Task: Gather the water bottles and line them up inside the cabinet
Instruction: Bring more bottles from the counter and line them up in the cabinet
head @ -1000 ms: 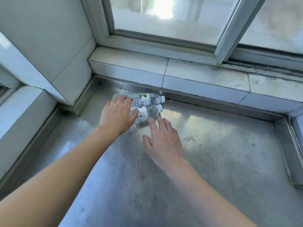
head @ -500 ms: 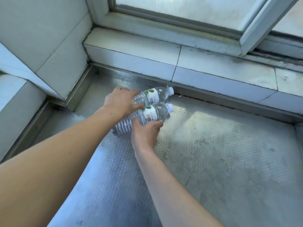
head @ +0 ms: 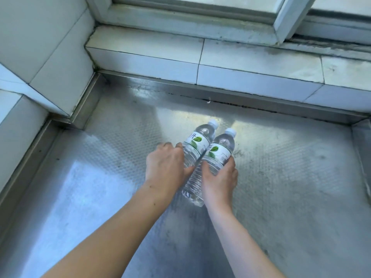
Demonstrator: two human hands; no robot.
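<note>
My left hand (head: 164, 165) grips one clear, water-filled bottle (head: 197, 144); my right hand (head: 219, 177) grips the other bottle (head: 219, 151) touching it, caps toward one o'clock, above the metal counter (head: 291, 187). Tiled ledge (head: 200, 59) at twelve o'clock.

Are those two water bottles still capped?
Yes. Each water bottle, the left one and the right one, shows a white cap on its neck, pointing away from the hands.

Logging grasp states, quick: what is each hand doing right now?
Left hand: closed, gripping the left water bottle.
Right hand: closed, gripping the right water bottle.
</note>
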